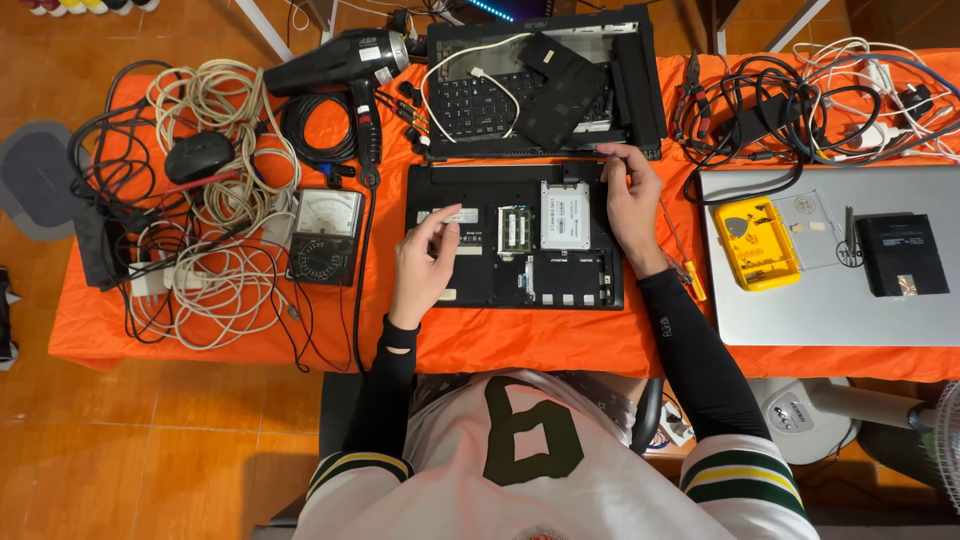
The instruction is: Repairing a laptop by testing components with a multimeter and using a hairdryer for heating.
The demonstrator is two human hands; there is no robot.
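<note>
A black laptop base [515, 290] lies upside down and opened on the orange table, showing a white drive [565, 215] and green memory modules [514, 230]. My left hand [425, 262] rests over its left part and pinches a small pale flat strip [455, 215] between thumb and fingers. My right hand [630, 200] lies on the base's right edge, fingers bent against its top right corner, holding nothing that I can see.
Behind the base sits a second dismantled laptop with keyboard [470, 100] and loose black panel [560, 85]. A hair dryer [335, 62], analog meter [325, 237], mouse [198, 155] and cable tangles [215, 200] fill the left. A silver laptop [830, 300] with yellow case [755, 243] lies right.
</note>
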